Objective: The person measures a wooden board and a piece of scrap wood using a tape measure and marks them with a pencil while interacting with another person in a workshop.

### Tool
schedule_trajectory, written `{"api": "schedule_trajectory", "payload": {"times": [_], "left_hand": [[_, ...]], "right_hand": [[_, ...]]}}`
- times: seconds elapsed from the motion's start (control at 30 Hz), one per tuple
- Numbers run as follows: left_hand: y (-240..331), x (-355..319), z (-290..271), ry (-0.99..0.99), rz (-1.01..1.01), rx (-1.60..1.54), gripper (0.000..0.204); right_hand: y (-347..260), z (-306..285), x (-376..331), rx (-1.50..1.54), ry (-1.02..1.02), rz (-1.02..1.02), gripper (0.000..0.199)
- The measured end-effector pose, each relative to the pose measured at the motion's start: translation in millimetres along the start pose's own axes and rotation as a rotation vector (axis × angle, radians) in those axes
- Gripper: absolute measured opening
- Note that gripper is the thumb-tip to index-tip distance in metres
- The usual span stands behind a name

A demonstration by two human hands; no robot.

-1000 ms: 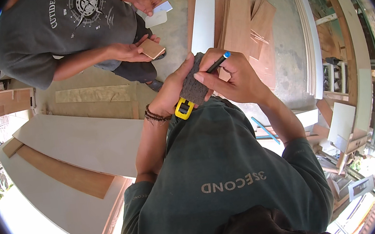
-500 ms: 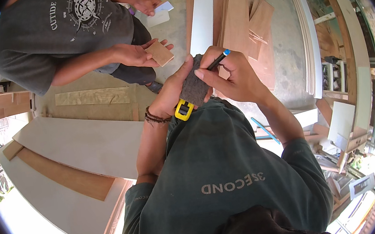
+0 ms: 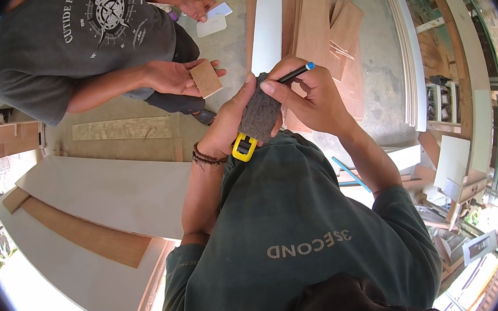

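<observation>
My left hand [image 3: 225, 123] is wrapped around a dark grey, rough-textured flat piece [image 3: 259, 115]. A yellow and black tape measure [image 3: 244, 147] sticks out below that piece, in the same hand. My right hand [image 3: 319, 99] pinches a black pencil [image 3: 297, 74] with a blue end, held slanted over the piece's upper edge. Its tip is hard to make out behind the fingers. Across from me on the left, another person's hand [image 3: 171, 78] supports a small brown wood sample [image 3: 207, 79]. That person's other hand [image 3: 196, 7] holds a white card [image 3: 219, 10].
White panels [image 3: 107, 194] with a brown wooden strip [image 3: 87, 231] on them lie at my left. Beyond my hands run a long white board [image 3: 267, 26] and brown sheets [image 3: 311, 15]. Stacked panels [image 3: 410, 59] stand at the right, near a blue bar [image 3: 351, 174].
The pencil in my right hand has tilted flatter, its blue end shifting right. The other person's wood sample has turned more upright and moved slightly left. My left hand has stayed nearly still.
</observation>
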State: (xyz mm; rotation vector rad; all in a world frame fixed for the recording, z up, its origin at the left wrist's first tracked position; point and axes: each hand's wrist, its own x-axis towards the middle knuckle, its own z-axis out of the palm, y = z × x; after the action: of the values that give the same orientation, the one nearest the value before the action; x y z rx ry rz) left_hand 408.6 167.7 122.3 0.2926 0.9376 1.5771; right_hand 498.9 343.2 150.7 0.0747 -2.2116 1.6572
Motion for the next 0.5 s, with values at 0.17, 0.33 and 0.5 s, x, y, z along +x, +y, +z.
{"api": "schedule_trajectory", "payload": {"times": [0.17,0.33,0.5], "left_hand": [[2.7,-1.4,2.3,0.01,-0.014,0.014,0.063],[-0.2,2.3,-0.9,0.0,-0.008,0.015,0.064],[3.6,1.3,2.4,-0.007,-0.016,0.002,0.066]], "right_hand": [[-8.3,-8.1,-0.1,-0.05,-0.105,0.034,0.009],[-1.2,-5.1,2.2,-0.054,-0.051,0.014,0.014],[-2.7,-7.1,2.3,-0.06,-0.087,-0.025,0.016]]}}
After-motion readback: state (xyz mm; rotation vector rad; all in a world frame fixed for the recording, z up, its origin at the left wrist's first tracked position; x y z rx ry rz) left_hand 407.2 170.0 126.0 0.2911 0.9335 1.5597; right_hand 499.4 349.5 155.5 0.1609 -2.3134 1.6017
